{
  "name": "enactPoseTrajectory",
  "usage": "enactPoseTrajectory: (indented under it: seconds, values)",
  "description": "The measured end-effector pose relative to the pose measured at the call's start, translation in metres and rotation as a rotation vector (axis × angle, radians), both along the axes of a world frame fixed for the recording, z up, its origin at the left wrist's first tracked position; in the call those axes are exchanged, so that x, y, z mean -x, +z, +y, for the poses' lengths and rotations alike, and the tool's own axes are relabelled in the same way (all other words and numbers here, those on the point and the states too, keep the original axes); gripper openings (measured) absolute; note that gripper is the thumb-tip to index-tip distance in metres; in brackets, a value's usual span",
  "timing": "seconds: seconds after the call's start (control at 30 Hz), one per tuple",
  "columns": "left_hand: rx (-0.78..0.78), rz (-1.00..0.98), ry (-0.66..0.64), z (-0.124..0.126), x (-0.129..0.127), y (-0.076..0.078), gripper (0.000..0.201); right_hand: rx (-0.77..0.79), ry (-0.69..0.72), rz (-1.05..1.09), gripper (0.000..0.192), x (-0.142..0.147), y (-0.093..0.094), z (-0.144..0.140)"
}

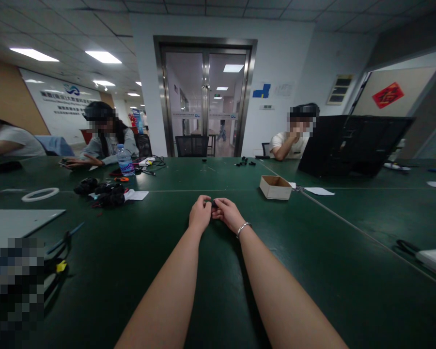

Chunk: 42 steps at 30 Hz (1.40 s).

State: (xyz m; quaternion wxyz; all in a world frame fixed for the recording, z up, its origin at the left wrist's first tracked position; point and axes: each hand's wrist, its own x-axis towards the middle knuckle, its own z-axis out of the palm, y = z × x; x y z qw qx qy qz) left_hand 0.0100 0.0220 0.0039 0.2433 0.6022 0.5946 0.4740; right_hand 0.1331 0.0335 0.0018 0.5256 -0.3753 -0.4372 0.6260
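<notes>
Both my forearms stretch out over a dark green table. My left hand and my right hand meet at the table's middle, fingertips pinched together on a small black part held between them. The part is mostly hidden by my fingers. A silver bracelet circles my right wrist. The nearest other object is a small open cardboard box, to the right and a little farther away.
A pile of black parts with white paper, a white tape ring and a water bottle lie left. A black laptop stands at right, a grey laptop near left. Three people sit across and at left.
</notes>
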Motion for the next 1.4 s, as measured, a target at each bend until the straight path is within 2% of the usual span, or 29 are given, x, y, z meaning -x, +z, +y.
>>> enactPoseTrajectory:
  seconds: [0.43, 0.7, 0.8, 0.97, 1.4]
  values:
    - [-0.11, -0.049, -0.006, 0.0057, -0.0001, -0.0041, 0.022, 0.016, -0.015, -0.003, 0.001, -0.0001, 0.0038, -0.0032]
    - [0.009, -0.041, -0.031, 0.0025, 0.001, -0.0032, 0.025, 0.014, -0.006, 0.007, 0.004, -0.0015, 0.0034, -0.0031]
    - [0.01, -0.041, -0.052, 0.0042, 0.001, -0.0058, 0.03, 0.014, -0.007, 0.013, 0.005, -0.0013, 0.0033, -0.0028]
    - [0.015, -0.074, -0.076, 0.006, 0.001, -0.008, 0.024, 0.021, -0.007, 0.027, 0.005, -0.0008, 0.0039, -0.0028]
    - [0.016, -0.047, -0.042, 0.0082, 0.0012, -0.0086, 0.026, 0.019, -0.007, 0.038, 0.006, -0.0011, 0.0029, -0.0023]
